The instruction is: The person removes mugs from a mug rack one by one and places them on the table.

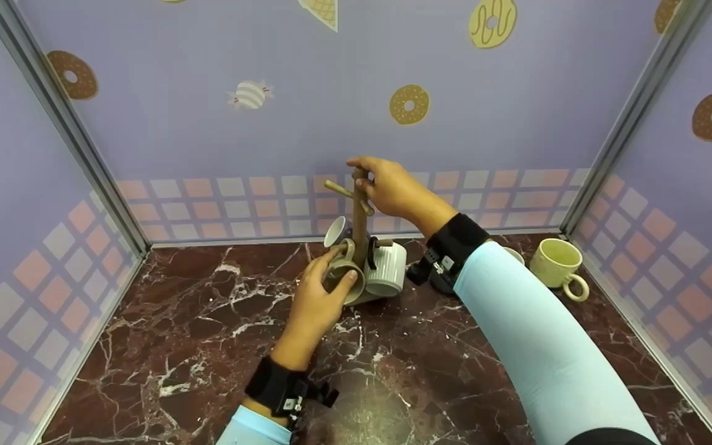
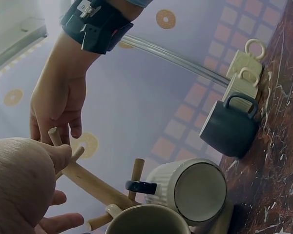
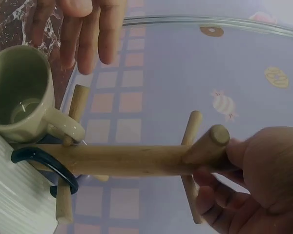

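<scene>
Centre of the head view: my right grip (image 1: 393,188) is clamped on a wooden mug stand's (image 1: 361,225) top; my left grip (image 1: 319,293), fingers loose, is just beside a hanging cream mug (image 3: 22,92).

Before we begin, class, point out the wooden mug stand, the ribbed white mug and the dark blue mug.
Wooden mug stand (image 3: 124,160): right wrist view, its post.
Ribbed white mug (image 1: 388,267): head view, its side.
Dark blue mug (image 2: 229,130): left wrist view, its side.
</scene>
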`<control>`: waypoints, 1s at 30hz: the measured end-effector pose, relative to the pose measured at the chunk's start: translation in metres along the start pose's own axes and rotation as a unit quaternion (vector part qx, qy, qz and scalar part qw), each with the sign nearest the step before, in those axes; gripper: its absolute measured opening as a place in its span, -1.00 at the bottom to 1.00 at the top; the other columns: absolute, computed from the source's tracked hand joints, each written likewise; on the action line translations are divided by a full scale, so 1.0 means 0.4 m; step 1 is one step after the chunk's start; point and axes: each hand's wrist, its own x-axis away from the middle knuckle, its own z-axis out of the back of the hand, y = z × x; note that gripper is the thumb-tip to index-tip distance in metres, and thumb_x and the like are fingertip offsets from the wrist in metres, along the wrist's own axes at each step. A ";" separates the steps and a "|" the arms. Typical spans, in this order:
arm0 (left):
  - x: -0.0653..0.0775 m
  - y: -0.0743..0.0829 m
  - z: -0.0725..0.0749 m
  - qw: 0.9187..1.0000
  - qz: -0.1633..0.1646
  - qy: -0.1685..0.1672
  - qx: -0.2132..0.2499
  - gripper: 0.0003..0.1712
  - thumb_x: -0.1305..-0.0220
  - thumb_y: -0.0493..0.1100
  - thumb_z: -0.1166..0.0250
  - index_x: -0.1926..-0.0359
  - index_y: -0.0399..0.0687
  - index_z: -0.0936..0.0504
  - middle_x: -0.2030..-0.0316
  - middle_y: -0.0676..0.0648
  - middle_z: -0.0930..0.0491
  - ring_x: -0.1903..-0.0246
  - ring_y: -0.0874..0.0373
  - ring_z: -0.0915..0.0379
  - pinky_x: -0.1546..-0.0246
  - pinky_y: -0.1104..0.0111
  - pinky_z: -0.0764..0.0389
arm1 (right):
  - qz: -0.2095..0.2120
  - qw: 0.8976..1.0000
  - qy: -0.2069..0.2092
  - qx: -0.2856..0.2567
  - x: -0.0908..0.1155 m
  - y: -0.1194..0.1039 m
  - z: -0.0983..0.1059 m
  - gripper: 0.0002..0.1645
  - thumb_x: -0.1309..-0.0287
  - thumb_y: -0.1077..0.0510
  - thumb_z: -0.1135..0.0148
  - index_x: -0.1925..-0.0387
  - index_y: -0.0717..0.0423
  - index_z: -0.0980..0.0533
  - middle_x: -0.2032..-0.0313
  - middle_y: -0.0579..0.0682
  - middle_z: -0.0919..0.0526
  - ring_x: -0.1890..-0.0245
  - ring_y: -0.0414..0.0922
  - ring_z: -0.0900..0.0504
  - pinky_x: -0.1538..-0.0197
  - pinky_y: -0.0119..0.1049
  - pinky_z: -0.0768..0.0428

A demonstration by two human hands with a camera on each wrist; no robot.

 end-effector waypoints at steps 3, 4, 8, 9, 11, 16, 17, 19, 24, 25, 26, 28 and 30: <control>0.003 0.006 -0.005 1.000 0.007 -0.007 0.001 -0.29 -0.60 0.06 -0.41 -0.65 0.06 -0.52 -0.61 -0.25 -0.49 -0.61 -0.33 -0.40 -0.67 -0.37 -0.34 | 0.001 1.000 0.020 -0.010 0.000 0.000 -0.003 -0.47 -0.78 0.23 -0.10 -0.62 0.09 -0.46 -0.26 0.14 -0.71 -0.16 0.05 -0.79 -0.07 -0.17 -0.76; 0.005 0.009 -0.006 1.000 0.010 -0.008 0.001 -0.28 -0.60 0.07 -0.42 -0.66 0.06 -0.52 -0.61 -0.24 -0.49 -0.62 -0.33 -0.40 -0.67 -0.37 -0.33 | 0.001 1.000 0.024 -0.010 0.000 0.000 -0.003 -0.50 -0.77 0.24 -0.11 -0.58 0.11 -0.49 -0.25 0.15 -0.72 -0.16 0.05 -0.80 -0.09 -0.16 -0.78; 0.006 0.014 -0.008 1.000 0.017 -0.010 -0.002 -0.26 -0.60 0.10 -0.42 -0.65 0.04 -0.52 -0.63 -0.22 -0.46 -0.63 -0.32 -0.38 -0.68 -0.38 -0.32 | -0.004 0.999 0.030 -0.013 0.002 -0.001 -0.001 -0.58 -0.76 0.24 -0.14 -0.48 0.11 -0.53 -0.23 0.15 -0.74 -0.08 0.06 -0.82 -0.03 -0.13 -0.79; 0.006 0.014 -0.008 1.000 0.017 -0.008 -0.003 -0.26 -0.60 0.10 -0.42 -0.65 0.02 -0.52 -0.63 -0.22 -0.46 -0.64 -0.33 -0.37 -0.68 -0.39 -0.32 | -0.005 1.000 0.029 -0.011 0.002 -0.001 -0.001 -0.59 -0.76 0.23 -0.13 -0.48 0.10 -0.54 -0.22 0.15 -0.74 -0.06 0.05 -0.82 0.00 -0.14 -0.77; 0.005 0.016 -0.007 1.000 0.017 -0.006 -0.003 -0.26 -0.59 0.10 -0.42 -0.64 -0.01 -0.53 -0.64 -0.23 -0.44 -0.64 -0.33 -0.35 -0.68 -0.38 -0.31 | -0.007 1.000 0.028 -0.002 0.002 -0.002 -0.001 -0.60 -0.77 0.22 -0.12 -0.48 0.08 -0.53 -0.20 0.14 -0.74 -0.03 0.04 -0.81 0.04 -0.14 -0.73; 0.006 0.020 -0.008 1.000 0.021 -0.007 0.001 -0.23 -0.57 0.09 -0.44 -0.64 -0.06 -0.51 -0.68 -0.25 -0.38 -0.68 -0.33 -0.28 -0.73 -0.33 -0.27 | -0.008 0.999 0.037 0.027 0.004 -0.010 -0.002 -0.63 -0.75 0.18 -0.17 -0.43 0.11 -0.56 -0.18 0.15 -0.77 -0.05 0.05 -0.82 -0.01 -0.14 -0.80; 0.004 0.019 -0.008 1.000 0.019 -0.008 0.001 -0.23 -0.57 0.09 -0.44 -0.65 -0.06 -0.51 -0.69 -0.25 -0.38 -0.69 -0.33 -0.28 -0.73 -0.34 -0.26 | -0.007 0.999 0.041 0.031 0.005 -0.012 -0.002 -0.63 -0.74 0.18 -0.20 -0.41 0.12 -0.57 -0.18 0.15 -0.77 -0.07 0.05 -0.83 -0.04 -0.14 -0.81; 0.002 0.016 -0.009 1.000 0.015 -0.010 0.002 -0.23 -0.57 0.08 -0.44 -0.65 -0.07 -0.50 -0.70 -0.25 -0.36 -0.70 -0.35 -0.26 -0.73 -0.36 -0.25 | -0.003 0.998 0.048 0.041 0.005 -0.015 -0.004 -0.65 -0.73 0.17 -0.22 -0.38 0.14 -0.59 -0.19 0.16 -0.78 -0.12 0.05 -0.82 -0.10 -0.13 -0.83; 0.001 0.012 -0.011 1.000 0.007 -0.014 -0.004 -0.21 -0.57 0.08 -0.45 -0.66 -0.09 -0.49 -0.68 -0.28 -0.38 -0.68 -0.37 -0.28 -0.72 -0.36 -0.25 | 0.009 0.997 0.060 0.046 0.005 -0.015 -0.011 -0.68 -0.73 0.17 -0.22 -0.34 0.18 -0.59 -0.21 0.19 -0.78 -0.20 0.08 -0.80 -0.17 -0.09 -0.79; 0.002 0.013 -0.010 1.000 0.012 -0.015 -0.006 -0.21 -0.57 0.08 -0.45 -0.66 -0.09 -0.49 -0.67 -0.29 -0.39 -0.68 -0.37 -0.28 -0.72 -0.35 -0.26 | 0.013 0.997 0.061 0.046 0.005 -0.015 -0.013 -0.68 -0.73 0.18 -0.22 -0.33 0.19 -0.60 -0.22 0.20 -0.78 -0.21 0.09 -0.79 -0.17 -0.08 -0.79; 0.003 0.013 -0.010 1.000 0.018 -0.016 -0.008 -0.20 -0.57 0.09 -0.44 -0.67 -0.08 -0.48 -0.66 -0.30 -0.40 -0.67 -0.37 -0.29 -0.72 -0.34 -0.27 | 0.017 0.997 0.063 0.048 0.004 -0.015 -0.015 -0.69 -0.73 0.18 -0.22 -0.32 0.21 -0.60 -0.21 0.22 -0.78 -0.20 0.10 -0.80 -0.17 -0.07 -0.79; 0.005 0.015 -0.009 0.999 0.033 -0.021 -0.013 -0.19 -0.56 0.12 -0.44 -0.67 -0.07 -0.48 -0.65 -0.30 -0.41 -0.66 -0.37 -0.32 -0.71 -0.33 -0.30 | 0.023 0.996 0.066 0.053 0.003 -0.017 -0.018 -0.70 -0.73 0.20 -0.22 -0.30 0.24 -0.60 -0.20 0.24 -0.78 -0.21 0.11 -0.80 -0.17 -0.07 -0.80; 0.006 0.016 -0.008 0.999 0.042 -0.028 -0.017 -0.18 -0.56 0.14 -0.44 -0.68 -0.04 -0.47 -0.64 -0.30 -0.42 -0.65 -0.38 -0.34 -0.69 -0.34 -0.33 | 0.026 0.995 0.070 0.060 0.002 -0.021 -0.021 -0.69 -0.72 0.19 -0.24 -0.30 0.25 -0.60 -0.20 0.25 -0.78 -0.21 0.12 -0.80 -0.20 -0.07 -0.81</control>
